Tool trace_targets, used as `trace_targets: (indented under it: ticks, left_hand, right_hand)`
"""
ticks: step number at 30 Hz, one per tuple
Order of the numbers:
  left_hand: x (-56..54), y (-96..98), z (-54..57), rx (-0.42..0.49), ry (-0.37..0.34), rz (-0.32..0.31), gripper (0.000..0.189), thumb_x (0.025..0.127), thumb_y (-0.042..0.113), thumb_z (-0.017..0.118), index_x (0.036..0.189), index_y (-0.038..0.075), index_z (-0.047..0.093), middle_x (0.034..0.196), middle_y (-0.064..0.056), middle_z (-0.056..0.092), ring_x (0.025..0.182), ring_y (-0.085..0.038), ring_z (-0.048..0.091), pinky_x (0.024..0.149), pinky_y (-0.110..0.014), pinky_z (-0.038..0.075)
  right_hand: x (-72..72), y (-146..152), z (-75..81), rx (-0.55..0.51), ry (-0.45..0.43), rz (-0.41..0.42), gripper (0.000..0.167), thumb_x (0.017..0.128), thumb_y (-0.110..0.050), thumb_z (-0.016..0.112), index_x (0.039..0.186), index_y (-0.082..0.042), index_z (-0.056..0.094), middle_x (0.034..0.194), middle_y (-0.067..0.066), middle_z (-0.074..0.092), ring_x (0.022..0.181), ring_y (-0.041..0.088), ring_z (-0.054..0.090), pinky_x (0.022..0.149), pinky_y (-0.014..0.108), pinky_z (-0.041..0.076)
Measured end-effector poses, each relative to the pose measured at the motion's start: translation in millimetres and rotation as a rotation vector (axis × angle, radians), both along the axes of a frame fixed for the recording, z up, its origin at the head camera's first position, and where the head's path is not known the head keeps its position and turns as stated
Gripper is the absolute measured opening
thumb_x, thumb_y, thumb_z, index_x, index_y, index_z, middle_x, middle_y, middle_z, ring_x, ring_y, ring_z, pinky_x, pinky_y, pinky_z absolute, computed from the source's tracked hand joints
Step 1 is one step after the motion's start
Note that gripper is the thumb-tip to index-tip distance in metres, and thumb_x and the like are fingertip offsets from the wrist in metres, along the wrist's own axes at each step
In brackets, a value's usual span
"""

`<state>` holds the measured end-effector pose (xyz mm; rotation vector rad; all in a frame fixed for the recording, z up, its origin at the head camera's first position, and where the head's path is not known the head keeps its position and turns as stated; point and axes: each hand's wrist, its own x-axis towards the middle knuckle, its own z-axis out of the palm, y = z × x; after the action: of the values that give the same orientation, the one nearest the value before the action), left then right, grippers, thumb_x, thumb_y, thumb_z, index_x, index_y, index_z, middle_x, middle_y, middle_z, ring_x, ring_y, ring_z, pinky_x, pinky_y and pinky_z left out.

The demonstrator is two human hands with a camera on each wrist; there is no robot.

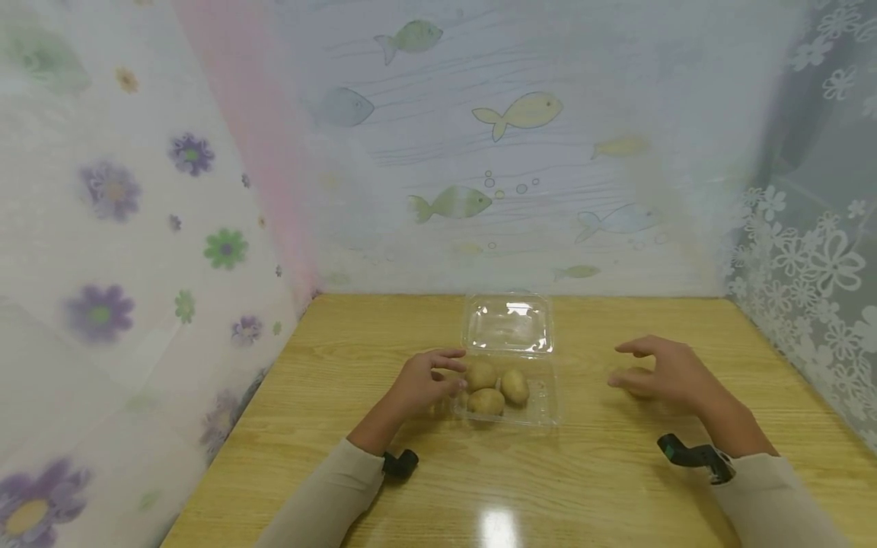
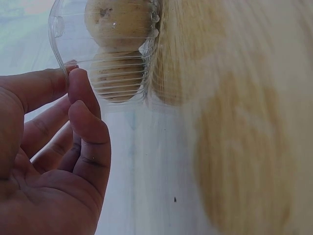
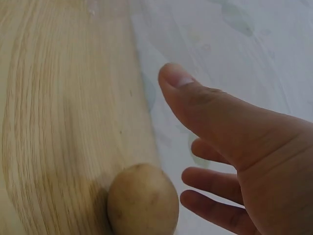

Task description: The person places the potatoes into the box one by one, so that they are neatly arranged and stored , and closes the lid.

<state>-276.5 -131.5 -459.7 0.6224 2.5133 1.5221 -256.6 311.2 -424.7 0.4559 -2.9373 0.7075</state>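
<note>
A clear plastic clamshell box [image 1: 541, 411] lies on the table with its lid [image 1: 507, 323] raised at the back. Inside its left part are three potatoes: one at the back [image 1: 481, 376], one in front [image 1: 486, 402] and one to the right [image 1: 515, 387]. My left hand [image 1: 426, 382] pinches the box's left rim between thumb and fingertip; the left wrist view shows two potatoes [image 2: 120, 24] through the ribbed wall. To the right of the box, my right hand [image 1: 668, 377] hovers with fingers spread. Another potato [image 3: 143, 200] rests on the table beside its fingertips, mostly hidden from the head view.
The wooden table [image 1: 411, 487] ends at a back sheet [image 1: 438, 152] printed with fish. A flowered sheet [image 1: 151, 251] borders the left side, and a sheer flowered curtain [image 1: 815, 281] borders the right. Black wrist mounts [image 1: 692, 457] are strapped near both sleeves.
</note>
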Motion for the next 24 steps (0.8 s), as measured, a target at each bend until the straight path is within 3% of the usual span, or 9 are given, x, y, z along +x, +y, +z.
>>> trace_targets:
  ticks: [5,16,24]
  left_hand:
    - [1.3,-0.3,2.5,-0.018,0.009,0.007,0.026,0.095,0.025,0.078,0.117,0.012,0.078,0.152,0.005,0.057,0.098,-0.023,0.076,0.079,-0.033,0.064]
    - [-1.2,0.2,1.3,-0.007,-0.038,0.016,0.027,0.095,0.023,0.078,0.119,0.011,0.078,0.153,0.008,0.055,0.083,-0.015,0.077,0.072,-0.035,0.065]
    - [-0.2,0.1,1.4,0.008,-0.046,0.012,0.029,0.094,0.023,0.079,0.119,0.008,0.077,0.155,0.004,0.054,0.081,-0.016,0.077,0.070,-0.034,0.065]
  right_hand:
    - [-2.2,11.9,-2.6,0.020,-0.021,0.014,0.078,0.084,-0.061,0.079,0.139,-0.006,0.065,0.136,0.026,0.064,0.119,0.048,0.062,0.088,0.065,0.054]
    - [-0.9,28.5,-5.2,-0.011,-0.109,0.021,0.082,0.080,-0.060,0.084,0.140,-0.006,0.064,0.134,0.026,0.065,0.119,0.049,0.061,0.085,0.062,0.057]
    - [-0.2,32.3,-8.3,-0.020,-0.105,0.043,0.081,0.077,-0.056,0.087,0.136,-0.005,0.066,0.131,0.024,0.067,0.115,0.046,0.065,0.083,0.057,0.060]
